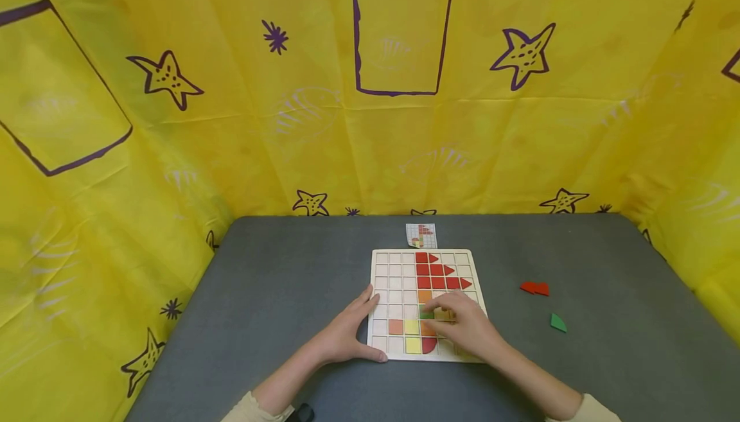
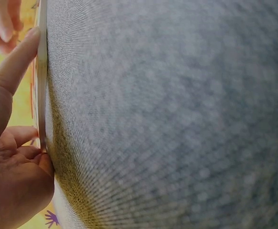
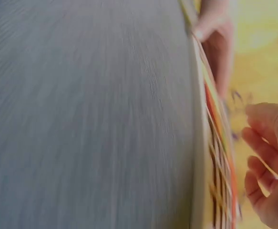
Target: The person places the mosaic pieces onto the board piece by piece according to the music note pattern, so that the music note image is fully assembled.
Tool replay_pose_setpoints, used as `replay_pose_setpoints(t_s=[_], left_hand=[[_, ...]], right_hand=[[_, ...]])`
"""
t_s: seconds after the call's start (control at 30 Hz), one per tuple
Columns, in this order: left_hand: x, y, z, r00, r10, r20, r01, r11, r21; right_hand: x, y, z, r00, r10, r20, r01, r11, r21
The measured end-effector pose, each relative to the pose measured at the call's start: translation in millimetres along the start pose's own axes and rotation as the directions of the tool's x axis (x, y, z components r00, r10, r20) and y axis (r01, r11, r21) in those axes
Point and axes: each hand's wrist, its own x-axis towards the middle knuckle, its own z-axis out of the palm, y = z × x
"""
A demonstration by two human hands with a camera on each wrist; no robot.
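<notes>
A square wooden grid board [image 1: 396, 306] lies on the table, part filled with red, orange, yellow and green pieces. My left hand [image 1: 347, 332] rests at its left side, fingers on the left edge and thumb by the near corner. The left wrist view shows that hand [image 2: 10, 157] against the board's pale edge [image 2: 42, 71]. Over the board's right half hovers my right hand [image 1: 465, 324], thumb and index apart near a green piece [image 1: 426, 312]. In the right wrist view, that hand [image 3: 272, 162] shows nothing between its loosely bent fingers.
Just beyond the board lies a small card [image 1: 421, 236] printed with a coloured grid pattern. Red pieces [image 1: 534, 288] and a green quarter-round piece [image 1: 557, 322] lie on the grey table [image 1: 289, 281] to the right. Yellow patterned cloth [image 1: 231, 120] surrounds the back and sides.
</notes>
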Motion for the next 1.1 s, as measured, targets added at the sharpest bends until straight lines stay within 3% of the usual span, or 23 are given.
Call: replay_pose_setpoints(t_s=[0.1, 0.23, 0.33, 0.47, 0.63, 0.87, 1.0, 1.1], left_hand=[[0.5, -0.1, -0.1, 1.000, -0.001, 0.002, 0.001, 1.000, -0.002], [-1.0, -0.6, -1.3, 1.000, -0.008, 0.001, 0.008, 1.000, -0.006], [-1.4, -0.7, -2.0, 1.000, -0.011, 0.001, 0.011, 1.000, -0.005], [-1.1, -0.1, -1.9, 1.000, -0.013, 0.005, 0.013, 1.000, -0.007], [-0.3, 1.3, -1.0, 1.000, -0.020, 0.011, 0.020, 1.000, -0.013], [-0.4, 1.5, -0.5, 1.000, -0.020, 0.010, 0.020, 1.000, -0.011], [0.0, 1.0, -0.5, 1.000, -0.017, 0.012, 0.017, 1.000, -0.007], [0.0, 0.7, -0.7, 1.000, -0.017, 0.015, 0.018, 1.000, -0.012]], right_hand=[[-13.4, 14.1, -26.5, 0.991, 0.125, -0.048, -0.127, 0.992, -0.029], [-36.0, 34.3, -61.1, 0.952, 0.285, -0.109, -0.294, 0.953, -0.074], [-53.5, 49.1, -84.2, 0.925, 0.348, -0.150, -0.367, 0.921, -0.126], [-74.1, 65.9, -109.7, 0.913, 0.370, -0.172, -0.401, 0.894, -0.202], [-93.3, 78.9, -132.1, 0.901, 0.411, -0.141, -0.434, 0.858, -0.274], [-98.8, 76.8, -134.3, 0.869, 0.488, -0.074, -0.490, 0.831, -0.263], [-96.7, 74.5, -129.0, 0.876, 0.479, -0.051, -0.477, 0.850, -0.223], [-94.8, 76.7, -126.4, 0.906, 0.418, -0.067, -0.421, 0.872, -0.250]])
